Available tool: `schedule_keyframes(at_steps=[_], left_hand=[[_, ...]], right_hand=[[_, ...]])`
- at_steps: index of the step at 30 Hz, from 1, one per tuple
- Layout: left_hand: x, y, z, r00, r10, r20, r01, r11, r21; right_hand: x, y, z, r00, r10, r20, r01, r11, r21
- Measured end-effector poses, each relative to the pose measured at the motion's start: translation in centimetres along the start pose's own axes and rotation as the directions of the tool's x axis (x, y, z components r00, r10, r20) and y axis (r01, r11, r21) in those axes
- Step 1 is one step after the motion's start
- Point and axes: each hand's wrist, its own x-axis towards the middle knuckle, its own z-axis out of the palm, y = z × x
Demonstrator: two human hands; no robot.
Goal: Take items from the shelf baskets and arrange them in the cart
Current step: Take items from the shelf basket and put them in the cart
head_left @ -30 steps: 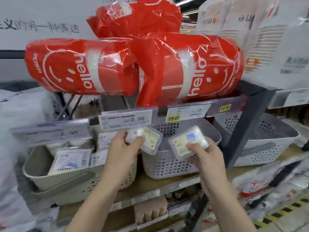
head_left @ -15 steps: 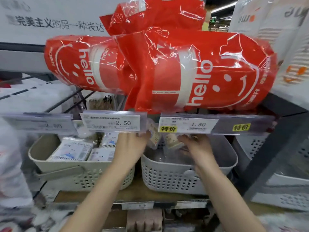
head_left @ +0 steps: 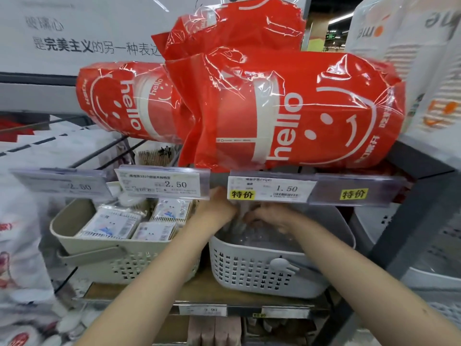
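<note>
reaching into the grey basket [head_left: 262, 268], left hand [head_left: 214, 208] and right hand [head_left: 269, 217] meet; grip unclear, contents blurred.

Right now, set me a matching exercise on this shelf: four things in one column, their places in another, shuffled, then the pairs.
Things
1. white basket
2. beige basket
3. red hello packs
4. 1.50 price tag

Places
A. on the shelf above the baskets
B. left of the other basket, holding cotton swab packs
C. clipped to the shelf edge, with a yellow sticker
D. both hands reach into it

Pairs: 1-D, 2-B, 3-A, 4-C
</note>
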Motion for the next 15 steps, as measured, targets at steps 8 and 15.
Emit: schedule_keyframes(at_steps=[8, 15], left_hand=[[1.8, -0.5, 1.3, 0.999, -0.007, 0.035, 0.006, 0.998, 0.055], [2.3, -0.4, 2.3, 0.984, -0.004, 0.18, -0.046, 0.96, 0.276]], right_hand=[[2.3, 1.0, -0.2, 0.984, -0.149, 0.099, 0.179, 0.839, -0.514], [3.1, 1.3, -0.6, 0.959, -0.037, 0.281, 0.202, 0.785, -0.586]])
